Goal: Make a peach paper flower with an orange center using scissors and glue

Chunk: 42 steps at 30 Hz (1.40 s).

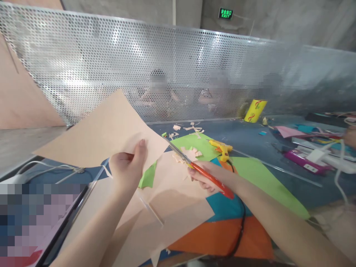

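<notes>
My left hand (pixel 129 159) grips a large cream paper sheet (pixel 97 129) near its right end, thumb on top, the sheet raised above the table. In my right hand (pixel 207 178) is a pair of scissors with red handles (pixel 208 178). Its blade tips reach the right corner of the sheet; whether they cut into it I cannot tell. Below lie more cream paper sheets (pixel 180 196), a small green paper piece (pixel 148 176) and curled paper scraps (pixel 180 157). A yellow glue gun (pixel 221 147) rests on green paper just beyond my right hand.
Orange paper (pixel 230 237) and blue paper (pixel 225 207) lie under my right forearm, with the glue gun's black cord (pixel 242 222) across them. A purple power strip (pixel 306 162) and cables are at right. A perforated metal screen (pixel 167 66) stands behind the table, a yellow roll (pixel 255 110) before it.
</notes>
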### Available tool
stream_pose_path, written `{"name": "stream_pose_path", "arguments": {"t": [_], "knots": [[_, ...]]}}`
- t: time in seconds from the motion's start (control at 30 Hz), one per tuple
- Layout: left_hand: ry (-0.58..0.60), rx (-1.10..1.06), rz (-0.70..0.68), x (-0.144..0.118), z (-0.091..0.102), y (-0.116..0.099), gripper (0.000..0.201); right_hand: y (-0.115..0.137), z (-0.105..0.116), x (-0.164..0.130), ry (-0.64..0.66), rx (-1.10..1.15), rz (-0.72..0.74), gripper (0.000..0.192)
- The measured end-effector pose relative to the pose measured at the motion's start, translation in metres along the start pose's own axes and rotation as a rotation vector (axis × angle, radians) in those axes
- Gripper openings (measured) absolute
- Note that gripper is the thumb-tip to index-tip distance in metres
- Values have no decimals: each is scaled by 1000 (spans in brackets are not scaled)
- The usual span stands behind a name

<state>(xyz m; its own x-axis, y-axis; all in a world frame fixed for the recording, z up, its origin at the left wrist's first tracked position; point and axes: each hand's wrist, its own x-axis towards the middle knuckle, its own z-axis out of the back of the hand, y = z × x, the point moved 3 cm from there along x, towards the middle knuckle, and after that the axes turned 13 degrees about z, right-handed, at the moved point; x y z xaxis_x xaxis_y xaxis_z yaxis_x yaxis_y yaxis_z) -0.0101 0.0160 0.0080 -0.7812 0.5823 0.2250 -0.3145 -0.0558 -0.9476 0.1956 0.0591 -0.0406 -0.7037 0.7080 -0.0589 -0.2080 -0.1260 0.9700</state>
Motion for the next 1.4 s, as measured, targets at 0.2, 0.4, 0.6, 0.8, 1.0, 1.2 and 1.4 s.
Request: {"name": "stream_pose_path", "arguments": {"t": [0.2, 0.4, 0.6, 0.8, 1.0, 1.2, 1.4], "knots": [[13, -8, -16, 2, -1, 2, 51, 6, -2, -1, 0, 39, -15, 43], [19, -53, -36, 3, -2, 3, 51, 1, -1, -1, -7, 50, -2, 42], [-5, -46, -47, 3, -1, 4, 54, 6, -1, -3, -14, 25, 0, 43], [-2, -54, -61, 4, -2, 4, 52, 14, -3, -4, -9, -65, 30, 44], [-6, -32, -55, 5, -1, 3, 53, 11, -1, -5, -13, -96, 20, 46], [12, 1, -59, 1, 0, 0, 53, 9, -3, -3, -21, -32, -17, 47], [30, 26, -40, 2, -1, 2, 52, 14, -4, -4, 6, 8, 10, 45]]}}
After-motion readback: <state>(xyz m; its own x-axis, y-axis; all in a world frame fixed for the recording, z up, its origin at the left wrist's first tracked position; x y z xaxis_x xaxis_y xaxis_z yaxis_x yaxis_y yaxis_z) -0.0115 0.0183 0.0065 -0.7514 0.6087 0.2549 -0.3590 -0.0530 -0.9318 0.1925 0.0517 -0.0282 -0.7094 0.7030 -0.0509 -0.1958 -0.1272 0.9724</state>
